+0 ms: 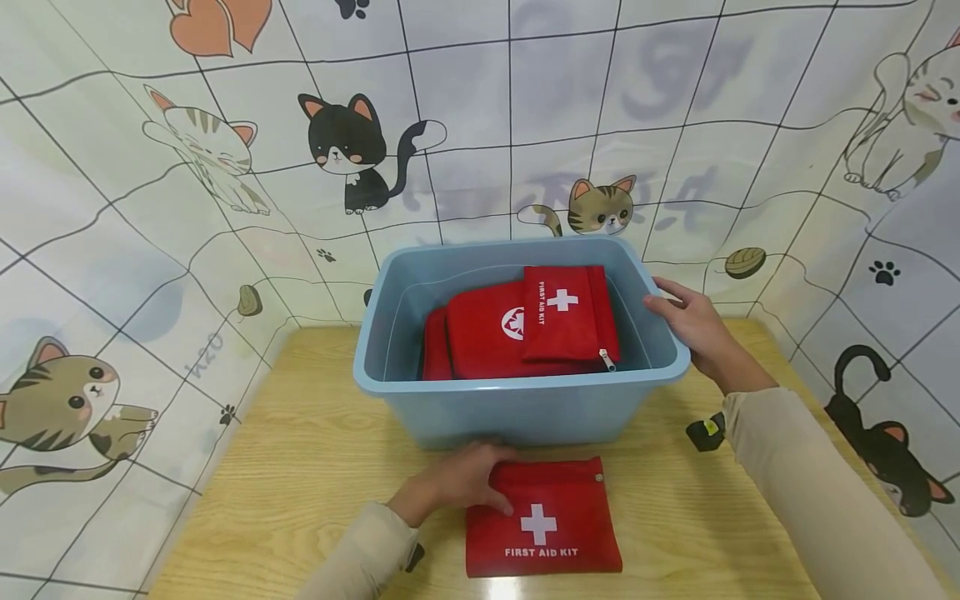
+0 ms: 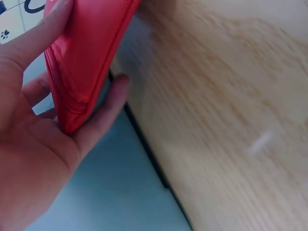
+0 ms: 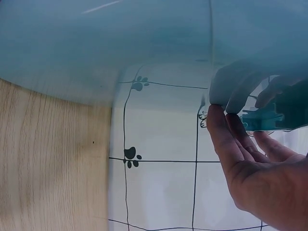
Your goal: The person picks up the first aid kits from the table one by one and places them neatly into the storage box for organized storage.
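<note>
My left hand holds a flat red first aid pouch by its upper left edge, in front of the tub. In the left wrist view, the thumb lies on one face of the pouch and fingers are behind its edge. My right hand grips the right rim of a light blue plastic tub; its fingertips meet the tub's outer side in the right wrist view. Inside the tub, a smaller red first aid pouch lies on a larger red bag with a round white emblem.
The tub stands on a wood-grain table near its back edge. A cat-patterned sheet hangs behind and at both sides. A small black object with a yellow-green mark lies right of the tub, by the right sleeve.
</note>
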Motion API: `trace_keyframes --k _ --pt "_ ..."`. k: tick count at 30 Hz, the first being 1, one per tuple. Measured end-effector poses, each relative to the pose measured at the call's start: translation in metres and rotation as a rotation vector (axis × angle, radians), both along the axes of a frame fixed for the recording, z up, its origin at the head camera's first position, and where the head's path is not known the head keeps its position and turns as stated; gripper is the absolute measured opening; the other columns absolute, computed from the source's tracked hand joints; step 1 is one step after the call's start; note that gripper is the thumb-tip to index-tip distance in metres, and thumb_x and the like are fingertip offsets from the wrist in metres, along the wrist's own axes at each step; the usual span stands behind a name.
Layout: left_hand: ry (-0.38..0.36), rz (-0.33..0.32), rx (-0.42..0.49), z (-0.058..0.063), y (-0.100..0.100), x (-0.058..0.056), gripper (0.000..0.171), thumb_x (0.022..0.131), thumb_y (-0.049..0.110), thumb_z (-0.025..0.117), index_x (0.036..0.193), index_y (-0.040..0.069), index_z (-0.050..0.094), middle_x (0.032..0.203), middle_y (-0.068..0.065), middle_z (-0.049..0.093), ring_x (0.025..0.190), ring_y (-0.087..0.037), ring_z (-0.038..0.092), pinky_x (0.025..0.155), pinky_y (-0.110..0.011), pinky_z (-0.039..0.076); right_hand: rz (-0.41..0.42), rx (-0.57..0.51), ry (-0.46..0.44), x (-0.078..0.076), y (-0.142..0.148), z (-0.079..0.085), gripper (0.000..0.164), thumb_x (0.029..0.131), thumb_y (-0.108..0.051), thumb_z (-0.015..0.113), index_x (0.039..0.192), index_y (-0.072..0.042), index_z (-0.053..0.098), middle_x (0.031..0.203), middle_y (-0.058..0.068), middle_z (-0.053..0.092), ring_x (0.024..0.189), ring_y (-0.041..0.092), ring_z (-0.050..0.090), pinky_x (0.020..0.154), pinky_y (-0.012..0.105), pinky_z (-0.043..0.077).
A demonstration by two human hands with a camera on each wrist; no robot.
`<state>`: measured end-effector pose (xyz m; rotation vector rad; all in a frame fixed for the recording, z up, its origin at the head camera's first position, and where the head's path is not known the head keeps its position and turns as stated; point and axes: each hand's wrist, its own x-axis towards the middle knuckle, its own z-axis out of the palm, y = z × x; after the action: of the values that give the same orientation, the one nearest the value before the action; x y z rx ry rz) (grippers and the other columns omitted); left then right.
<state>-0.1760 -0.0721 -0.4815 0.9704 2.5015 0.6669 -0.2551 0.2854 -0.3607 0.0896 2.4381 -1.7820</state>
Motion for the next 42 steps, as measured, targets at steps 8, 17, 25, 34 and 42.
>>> trace_keyframes --k 8,17,25,34,42 --pt "-0.089 -0.045 0.135 0.017 -0.002 -0.002 0.042 0.086 0.019 0.080 0.125 0.013 0.067 0.095 0.012 0.068 0.081 0.002 0.059 0.074 -0.016 0.051 -0.001 -0.002 -0.014 0.001 0.000 0.001 0.072 0.103 -0.039 0.050 0.161 -0.016 0.013 0.159 0.027 0.024 0.136 0.053 0.036 0.098 0.064 0.040" --pt "-0.070 -0.106 0.208 0.039 0.001 -0.001 0.037 0.090 0.016 0.074 0.126 0.012 0.067 0.099 0.009 0.071 0.082 0.002 0.061 0.078 -0.016 0.051 -0.009 -0.009 -0.006 -0.002 0.001 0.000 0.071 0.103 -0.039 0.049 0.161 -0.016 0.014 0.158 0.027 0.025 0.136 0.052 0.036 0.101 0.065 0.038" --pt "-0.053 -0.134 0.275 0.073 0.002 0.006 0.037 0.091 0.014 0.073 0.127 0.011 0.067 0.104 0.007 0.071 0.087 0.002 0.062 0.080 -0.016 0.052 -0.003 -0.001 -0.009 -0.002 0.001 -0.002 0.071 0.104 -0.039 0.049 0.161 -0.017 0.013 0.159 0.027 0.024 0.136 0.053 0.035 0.100 0.065 0.038" --pt "-0.083 -0.127 0.449 0.116 -0.012 0.008 0.037 0.091 0.008 0.072 0.127 0.008 0.066 0.105 0.001 0.071 0.090 -0.004 0.064 0.080 -0.024 0.056 0.003 0.011 -0.005 0.000 0.000 -0.002 0.072 0.104 -0.040 0.048 0.161 -0.017 0.012 0.159 0.027 0.023 0.136 0.054 0.034 0.100 0.066 0.037" --pt "-0.205 0.010 0.684 0.144 -0.032 -0.002 0.041 0.091 0.003 0.070 0.131 0.000 0.060 0.115 -0.016 0.067 0.097 -0.024 0.069 0.080 -0.038 0.059 0.008 0.006 0.000 0.001 0.001 -0.003 0.072 0.104 -0.040 0.048 0.161 -0.016 0.011 0.159 0.028 0.022 0.136 0.056 0.033 0.101 0.068 0.036"
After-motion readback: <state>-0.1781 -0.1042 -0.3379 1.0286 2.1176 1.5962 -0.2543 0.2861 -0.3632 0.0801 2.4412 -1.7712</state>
